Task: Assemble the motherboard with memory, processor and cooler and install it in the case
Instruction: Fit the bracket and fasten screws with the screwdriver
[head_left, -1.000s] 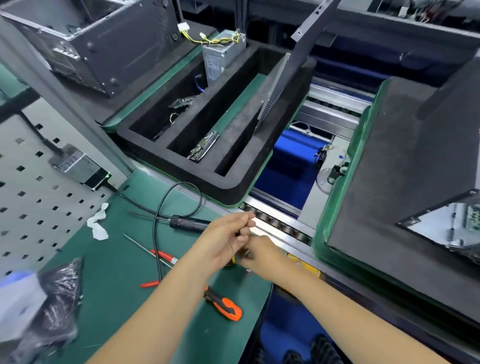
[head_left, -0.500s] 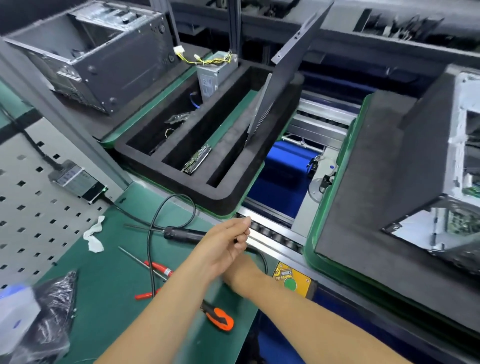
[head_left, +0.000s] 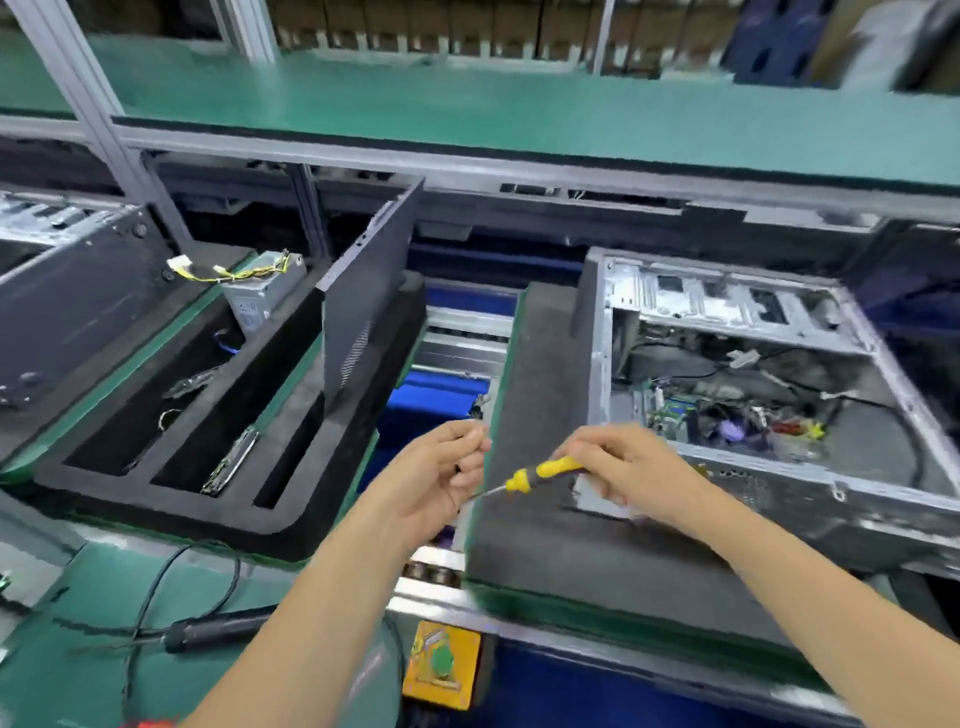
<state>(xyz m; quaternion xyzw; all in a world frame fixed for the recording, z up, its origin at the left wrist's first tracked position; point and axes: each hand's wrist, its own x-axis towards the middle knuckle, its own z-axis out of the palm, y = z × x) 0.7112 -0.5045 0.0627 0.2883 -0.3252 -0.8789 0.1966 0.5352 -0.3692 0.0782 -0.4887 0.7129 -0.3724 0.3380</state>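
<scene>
An open silver computer case (head_left: 769, 395) lies on its side on a dark foam pad (head_left: 535, 415) at the right. Inside it sits a green motherboard (head_left: 675, 410) among loose cables. My right hand (head_left: 628, 467) grips the yellow-and-black handle of a small screwdriver (head_left: 540, 473), just in front of the case's near wall. The shaft points left toward my left hand (head_left: 441, 478), whose fingertips are pinched together at the tip; what they hold is too small to tell. Both hands hover over the gap between the two pallets.
A black foam tray (head_left: 171, 499) at the left holds a power supply (head_left: 260, 291), small parts and an upright black side panel (head_left: 363, 312). An electric screwdriver (head_left: 218, 631) with its cable lies on the green bench at bottom left. A yellow button box (head_left: 441, 665) sits on the front rail.
The view has swung up and to the right, bringing the open case into sight. Both hands rose from the bench, and the right hand now shows with a yellow screwdriver.
</scene>
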